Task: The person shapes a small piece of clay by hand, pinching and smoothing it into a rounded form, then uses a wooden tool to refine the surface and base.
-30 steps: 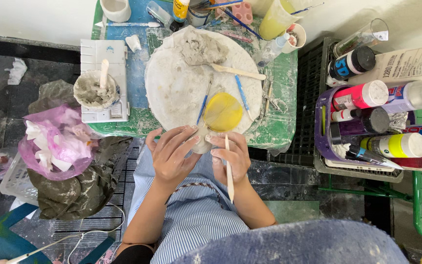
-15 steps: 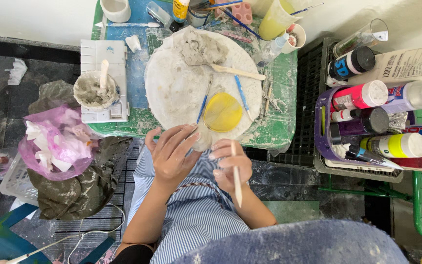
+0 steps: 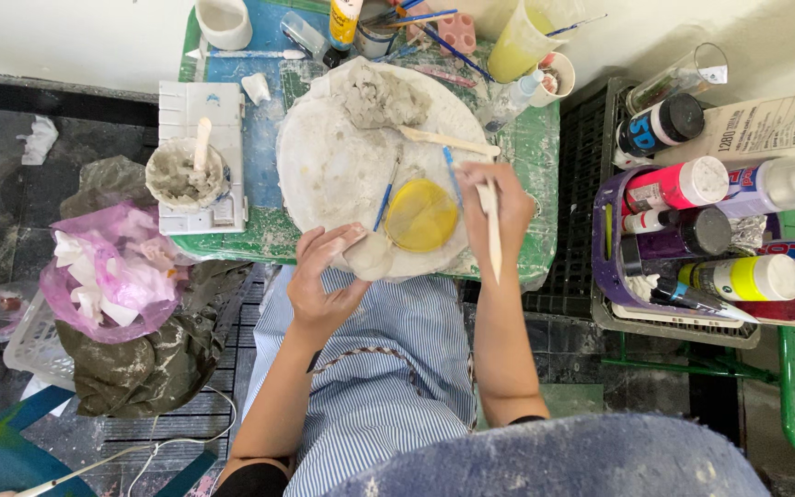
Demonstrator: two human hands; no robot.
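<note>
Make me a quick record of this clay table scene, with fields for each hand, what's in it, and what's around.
Left hand: left hand holds a small clay lump at the near edge of the round white board
Right hand: right hand grips a wooden modelling stick, tip pointing toward the person
Between the hands: yellow dish
Far side of board: grey clay mass
Left of board: clay-smeared cup
Right of table: crate of paint bottles

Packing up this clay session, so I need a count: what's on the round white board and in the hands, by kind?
Clay: 2, big lump and small piece in left hand
Wooden sticks: 2, loose stick on round board, held stick in right hand
Thin blue tools: 2
Yellow disc: 1
Total: 7
</note>
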